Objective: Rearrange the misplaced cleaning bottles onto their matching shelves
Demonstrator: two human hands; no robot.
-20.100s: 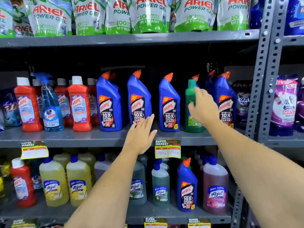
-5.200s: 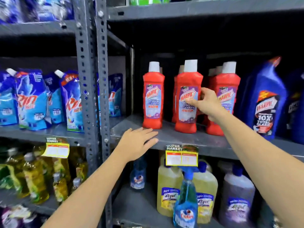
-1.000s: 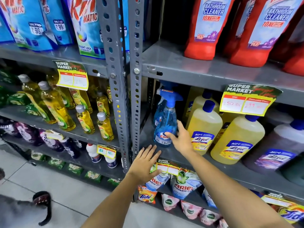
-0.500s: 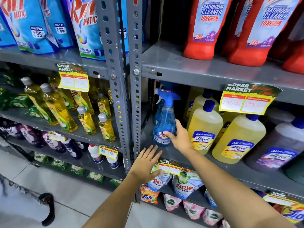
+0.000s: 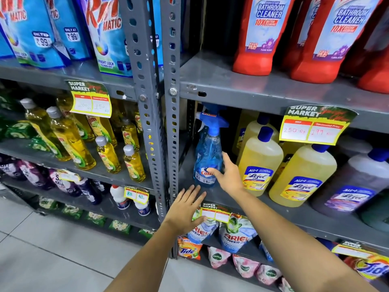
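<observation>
While the blue spray bottle point(image 5: 207, 157) stands on the yellow cleaners' shelf point(image 5: 294, 213), sorting looks unfinished.
Right hand point(image 5: 228, 175) grip spread against it, not closed; left hand point(image 5: 185, 209) flat, empty.

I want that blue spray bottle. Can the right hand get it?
Probably yes. The right hand is open with fingers already against the blue spray bottle, and nothing stands between them; the yellow bottle beside it leaves room.

Spray bottle point(image 5: 207, 157) moved since 5 s ago: off the front edge, now upright at the shelf's point(image 5: 294, 216) left end beside the yellow bottles point(image 5: 260, 163); right hand point(image 5: 228, 175) dropped from the red bottles point(image 5: 255, 39) onto it. Left hand point(image 5: 185, 209) followed down one shelf, flat on the edge.
</observation>
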